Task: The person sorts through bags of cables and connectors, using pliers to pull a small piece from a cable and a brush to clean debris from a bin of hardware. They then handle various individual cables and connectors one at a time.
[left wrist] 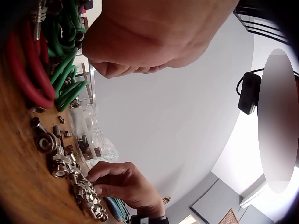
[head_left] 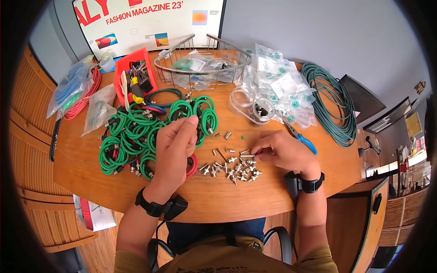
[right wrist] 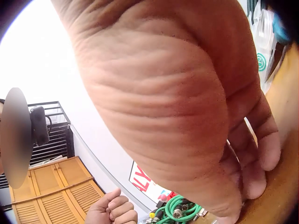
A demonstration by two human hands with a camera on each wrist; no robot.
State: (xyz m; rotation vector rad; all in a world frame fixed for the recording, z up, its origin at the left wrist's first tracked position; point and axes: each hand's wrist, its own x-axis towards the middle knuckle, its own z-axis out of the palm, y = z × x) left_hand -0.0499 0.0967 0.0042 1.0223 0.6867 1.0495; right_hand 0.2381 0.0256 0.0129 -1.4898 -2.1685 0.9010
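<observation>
My left hand [head_left: 174, 144] is raised in front of the green cables [head_left: 132, 129], its fingers curled in and the thumb over the index finger. Nothing shows between thumb and finger; the inside of the fist is hidden. Lower and to the right, my right hand [head_left: 287, 152] reaches down with its fingertips at the edge of a pile of silver BNC connectors [head_left: 236, 173]. A small metal sleeve [head_left: 247, 156] lies right by those fingertips. In the left wrist view a gap shows between the thumb and index finger of the right hand [left wrist: 128, 184].
Blue-handled pliers [head_left: 306, 142] lie beyond my right hand, near clear round containers [head_left: 261, 111] and plastic bags [head_left: 282, 86]. A red bin [head_left: 148, 68] of tools and a wire basket [head_left: 202, 70] stand at the back. Coiled dark green cable [head_left: 339, 113] lies far right.
</observation>
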